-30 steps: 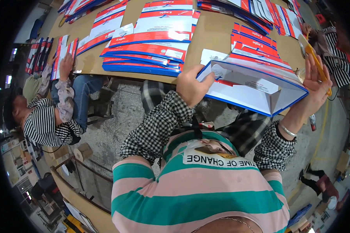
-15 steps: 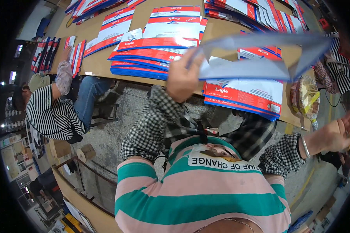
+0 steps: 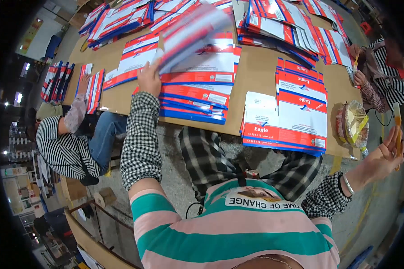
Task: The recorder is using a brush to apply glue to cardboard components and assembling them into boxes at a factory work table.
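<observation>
My left hand [image 3: 149, 78] is closed on the lower corner of a flat red, white and blue carton [image 3: 195, 36], blurred by motion. That carton is tilted above a stack of similar flat cartons [image 3: 197, 67] on the table. Out to the right, clear of the table, my right hand [image 3: 381, 154] grips a brush [image 3: 398, 134] with an orange-yellow handle, its pale tip pointing up. A second carton stack [image 3: 300, 116] lies at the table's near edge, between my two hands.
More carton piles [image 3: 278, 27] cover the far side of the brown table [image 3: 251, 74]. A plastic-wrapped tub [image 3: 354, 123] stands at the right edge. One co-worker [image 3: 65, 139] sits at the left with a hand on cartons; another [image 3: 381, 76] works at the far right.
My left hand has swung left with the carton, from over the right stack to over the left one. The right hand has shifted slightly left, and the brush now shows plainly.
</observation>
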Motion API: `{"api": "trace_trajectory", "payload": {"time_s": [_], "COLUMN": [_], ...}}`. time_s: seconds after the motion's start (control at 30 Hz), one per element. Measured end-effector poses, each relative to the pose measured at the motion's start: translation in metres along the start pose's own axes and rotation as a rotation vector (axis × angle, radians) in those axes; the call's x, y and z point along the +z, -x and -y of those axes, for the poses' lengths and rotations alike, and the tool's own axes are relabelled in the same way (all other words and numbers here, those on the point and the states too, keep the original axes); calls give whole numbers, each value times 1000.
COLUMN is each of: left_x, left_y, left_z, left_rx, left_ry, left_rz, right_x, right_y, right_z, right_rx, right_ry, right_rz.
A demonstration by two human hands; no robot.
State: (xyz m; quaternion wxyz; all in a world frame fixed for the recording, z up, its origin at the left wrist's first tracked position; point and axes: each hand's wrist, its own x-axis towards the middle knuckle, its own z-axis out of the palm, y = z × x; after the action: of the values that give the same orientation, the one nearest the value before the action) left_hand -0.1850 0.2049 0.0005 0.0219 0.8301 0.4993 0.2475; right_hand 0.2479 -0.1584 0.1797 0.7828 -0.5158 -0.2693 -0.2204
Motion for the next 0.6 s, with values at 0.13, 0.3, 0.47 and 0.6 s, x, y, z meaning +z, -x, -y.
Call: {"api": "trace_trajectory", "payload": {"time_s": [0.13, 0.3, 0.47, 0.6], "left_x": [32, 52, 24, 35], "left_y": [19, 29, 25, 69], "left_z": [11, 61, -106, -221], "left_rx": [47, -35, -95, 197], "left_ry": [-242, -148, 398, 476], "left_rz": [298, 220, 61, 689], "right_x": [3, 6, 16, 17], "right_y": [3, 3, 11, 25], "right_z": [1, -4, -13, -19], "right_rx": [46, 98, 133, 227], "right_ry": [13, -74, -118, -207], "right_rz": [1, 38, 34, 91]}}
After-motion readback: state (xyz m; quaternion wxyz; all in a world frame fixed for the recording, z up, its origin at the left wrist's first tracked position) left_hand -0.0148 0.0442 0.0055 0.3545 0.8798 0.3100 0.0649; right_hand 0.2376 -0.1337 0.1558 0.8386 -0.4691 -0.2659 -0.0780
